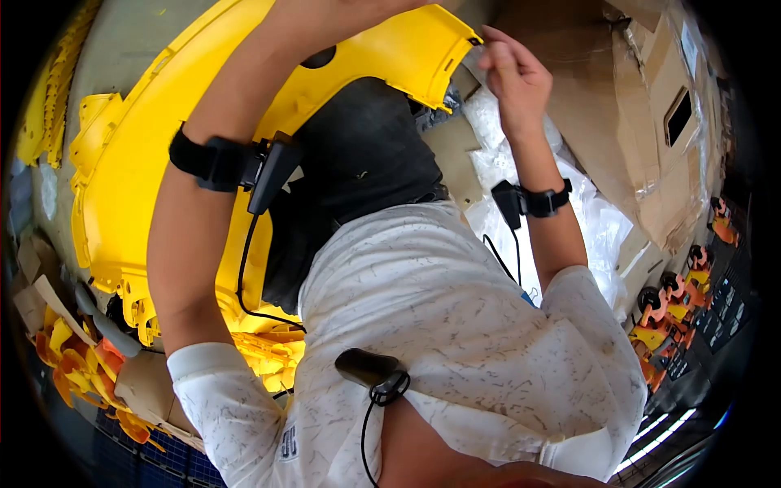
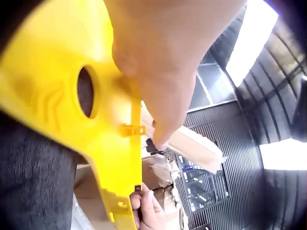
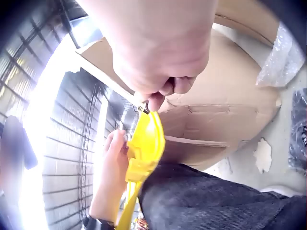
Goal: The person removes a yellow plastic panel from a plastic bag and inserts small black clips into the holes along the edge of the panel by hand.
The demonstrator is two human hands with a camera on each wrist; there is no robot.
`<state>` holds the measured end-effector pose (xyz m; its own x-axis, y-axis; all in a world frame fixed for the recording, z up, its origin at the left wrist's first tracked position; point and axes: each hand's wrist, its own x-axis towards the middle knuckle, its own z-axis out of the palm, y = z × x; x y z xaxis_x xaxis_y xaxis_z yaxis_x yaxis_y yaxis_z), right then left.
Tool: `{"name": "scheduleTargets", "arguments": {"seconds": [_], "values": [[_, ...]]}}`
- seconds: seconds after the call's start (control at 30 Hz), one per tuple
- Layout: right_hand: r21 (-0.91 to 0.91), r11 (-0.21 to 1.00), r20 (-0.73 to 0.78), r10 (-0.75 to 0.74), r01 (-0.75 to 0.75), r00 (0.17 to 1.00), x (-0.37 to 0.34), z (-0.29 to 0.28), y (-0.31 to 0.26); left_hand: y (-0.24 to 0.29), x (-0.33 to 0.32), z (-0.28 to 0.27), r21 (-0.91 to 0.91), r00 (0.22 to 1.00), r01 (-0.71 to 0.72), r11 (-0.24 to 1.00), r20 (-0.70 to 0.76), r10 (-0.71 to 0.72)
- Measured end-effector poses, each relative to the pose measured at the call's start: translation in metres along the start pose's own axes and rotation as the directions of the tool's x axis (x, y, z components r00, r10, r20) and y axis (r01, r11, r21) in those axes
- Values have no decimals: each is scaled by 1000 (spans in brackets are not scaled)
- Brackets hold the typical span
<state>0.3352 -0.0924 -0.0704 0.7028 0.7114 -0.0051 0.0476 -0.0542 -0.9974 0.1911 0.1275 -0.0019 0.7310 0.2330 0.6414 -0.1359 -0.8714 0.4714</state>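
Note:
A large curved yellow plastic panel (image 1: 122, 203) with a round hole lies across the person's dark-trousered legs. At the top of the head view, the left hand (image 1: 346, 11) is partly cut off by the frame. In the right wrist view, the left hand (image 3: 114, 148) has bent fingers at the panel's edge and steadies it. A small dark clip (image 1: 475, 41) sits at the corner of the panel's narrow end. The right hand (image 1: 518, 81) pinches this clip between thumb and fingers. In the right wrist view, its fingertips (image 3: 156, 101) partly hide the clip (image 3: 143, 108).
Brown cardboard (image 1: 586, 106) stands beyond the right hand, with clear plastic wrap (image 1: 504, 220) next to it. More yellow parts (image 1: 272, 358) lie behind the panel, and yellow and orange pieces (image 1: 77, 366) fill the left side. Orange-wheeled items (image 1: 671, 301) stand at right.

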Motion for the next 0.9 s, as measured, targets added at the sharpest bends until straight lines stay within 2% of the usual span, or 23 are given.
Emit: {"name": "scheduleTargets", "arguments": {"seconds": [0.03, 0.1, 0.13, 0.17, 0.2, 0.23, 0.27, 0.3, 0.37, 0.4, 0.43, 0.5, 0.53, 0.57, 0.63, 0.67, 0.73, 0.9], "values": [[111, 993, -57, 33, -26, 998, -1, -5, -2, 6, 2, -6, 17, 1000, -8, 1000, 2, 8], [288, 956, -127, 91, -51, 988, -3, -14, -16, 34, 9, -22, -171, 949, 312, 935, 10, -315], [290, 956, -120, 78, -40, 990, -6, -17, -29, 55, 13, -31, -554, 778, 598, 579, 225, -587], [294, 956, -118, 66, -29, 991, -10, -16, -42, 54, 12, -34, -534, 786, 593, 603, 224, -576], [319, 948, -126, 55, -12, 991, -13, -10, -52, 52, 6, -34, -729, 689, 635, 255, 385, -614], [290, 957, -64, 30, -11, 998, -17, -6, -62, 51, 3, -34, -788, 598, 599, -143, 559, -575], [256, 967, -4, 7, -6, 1000, -21, -3, -71, 62, 3, -38, -786, 586, 545, -292, 606, -538], [274, 962, -21, 0, 6, 1000, -25, 4, -80, 67, 0, -38, -778, 587, 563, -277, 613, -529], [9, 999, 69, -38, 37, 997, -34, 26, -97, 74, -10, -36, -734, 592, 449, -510, 672, -446], [-88, 994, 62, -59, 64, 996, -37, 33, -104, 79, -14, -34, -748, 593, 465, -473, 660, -461], [-82, 994, 50, -62, 66, 997, -41, 38, -107, 84, -16, -33, -744, 592, 476, -469, 666, -454], [-307, 928, 83, -195, 211, 977, -48, 45, -109, 96, -21, -30, -703, 571, 423, -571, 697, -434], [-319, 908, 106, -251, 272, 962, -48, 47, -109, 104, -20, -29, -691, 561, 440, -574, 710, -426], [-323, 909, 97, -247, 265, 964, -49, 48, -107, 109, -23, -28, -684, 558, 445, -578, 717, -418], [-262, 882, 166, -359, 392, 919, -50, 48, -98, 117, -28, -26, -687, 535, 451, -570, 719, -443], [-300, 850, 211, -383, 433, 899, -50, 44, -93, 120, -29, -27, -681, 531, 455, -574, 724, -439], [-297, 851, 232, -376, 433, 897, -53, 40, -87, 123, -33, -29, -671, 485, 491, -556, 740, -465], [-344, 821, 302, -364, 456, 881, -60, 27, -84, 124, -41, -23, -644, 475, 591, -485, 764, -436]]}}
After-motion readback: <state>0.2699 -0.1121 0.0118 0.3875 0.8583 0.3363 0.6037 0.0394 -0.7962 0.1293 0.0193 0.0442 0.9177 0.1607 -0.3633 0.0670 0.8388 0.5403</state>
